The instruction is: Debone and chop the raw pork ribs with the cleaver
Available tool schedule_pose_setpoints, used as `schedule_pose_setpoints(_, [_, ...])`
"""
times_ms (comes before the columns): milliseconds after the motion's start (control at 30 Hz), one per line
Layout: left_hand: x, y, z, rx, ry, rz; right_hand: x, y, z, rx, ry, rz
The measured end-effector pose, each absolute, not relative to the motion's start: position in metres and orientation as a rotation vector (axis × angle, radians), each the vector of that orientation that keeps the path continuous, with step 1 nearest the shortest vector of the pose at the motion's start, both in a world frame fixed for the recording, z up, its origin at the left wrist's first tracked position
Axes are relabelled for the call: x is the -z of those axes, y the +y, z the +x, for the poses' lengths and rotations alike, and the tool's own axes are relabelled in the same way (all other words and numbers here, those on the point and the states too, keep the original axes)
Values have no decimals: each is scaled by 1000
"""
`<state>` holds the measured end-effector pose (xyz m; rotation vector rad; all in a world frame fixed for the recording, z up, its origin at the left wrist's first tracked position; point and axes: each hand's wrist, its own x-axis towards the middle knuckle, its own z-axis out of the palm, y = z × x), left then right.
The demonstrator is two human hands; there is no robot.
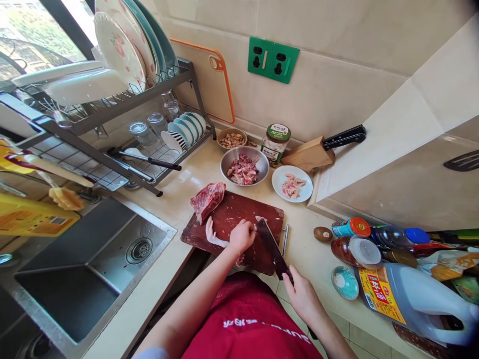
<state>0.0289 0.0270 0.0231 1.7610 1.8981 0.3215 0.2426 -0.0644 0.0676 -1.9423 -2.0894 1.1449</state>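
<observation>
While left hand (242, 237) curls on meat strip (214, 237), right hand (303, 296) clenches knife (272, 248) — blade just beside.

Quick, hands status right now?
Left hand: curled shut, pinning a pale meat strip on the cutting board.
Right hand: closed around the handle of the knife.

Knife (270, 243) handle hidden in right hand (304, 295); jug (430, 299) cropped.
</observation>
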Motion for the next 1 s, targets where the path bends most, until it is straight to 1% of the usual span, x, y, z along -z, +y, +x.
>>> schedule_pose_setpoints(100, [-23,27,29,-415,1870,1767,-74,-65,244,-1156,-1984,-1962])
schedule_pose_setpoints(200, [-22,25,25,-586,1782,1676,-78,-67,246,-1148,-1878,-2006])
schedule_pose_setpoints(400, [-23,19,16,-1022,1433,1013,-77,-72,246,-1210,-1785,-1988])
schedule_pose_setpoints(533, [-25,17,16,-1132,1272,634,-76,-74,242,-1286,-1801,-1947])
schedule_pose_setpoints(667, [-18,15,20,-1172,1240,458,-76,-73,239,-1305,-1821,-1925])
schedule_pose_setpoints(733, [-14,14,19,-1137,1279,477,-76,-72,238,-1303,-1829,-1929])
schedule_pose_setpoints(800, [-14,13,15,-977,1359,602,-76,-71,239,-1305,-1837,-1933])
schedule_pose_setpoints(900, [-24,14,3,-635,1570,1056,-74,-71,242,-1298,-1844,-1943])
schedule_pose_setpoints(967, [-35,21,-4,-508,1633,1451,-72,-72,245,-1275,-1846,-1957])
schedule_pose_setpoints(1000, [-40,25,-7,-470,1591,1628,-72,-72,246,-1257,-1845,-1969])
